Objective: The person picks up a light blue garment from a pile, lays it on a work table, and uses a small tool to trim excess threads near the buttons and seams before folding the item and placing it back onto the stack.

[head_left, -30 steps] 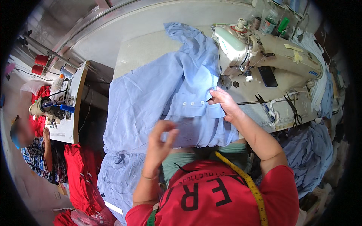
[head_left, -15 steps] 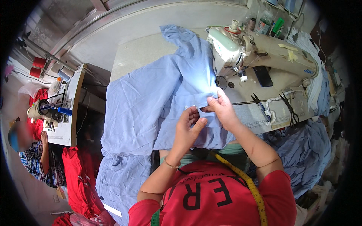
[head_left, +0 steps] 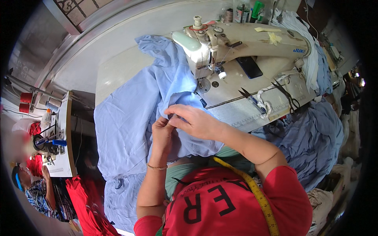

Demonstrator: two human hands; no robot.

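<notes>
A light blue garment (head_left: 126, 114) spreads over the sewing table and hangs down over its front edge. My left hand (head_left: 161, 131) is closed, its fingertips pinching a fold of this cloth near the table's front. Close against it, my right hand (head_left: 195, 122) also pinches the cloth, with thumb and forefinger meeting the left fingertips. The exact bit of fabric between the fingers is hidden by the right hand. Just beyond, a lit part of the garment lies beside the needle end of a sewing machine (head_left: 256, 39). A small dark label (head_left: 203, 102) shows on the cloth.
On the table right of the hands lie thread snips (head_left: 252, 101), black scissors (head_left: 287, 95), a white cord (head_left: 263, 103) and a dark phone (head_left: 249, 67). Crumpled blue cloth (head_left: 307, 137) hangs at the right. Another person (head_left: 43, 192) sits at a machine table on the left.
Both hands have come together and moved left with the pinched cloth; the right hand now reaches across the left fingertips. The whole view has shifted, the machine appearing further left.
</notes>
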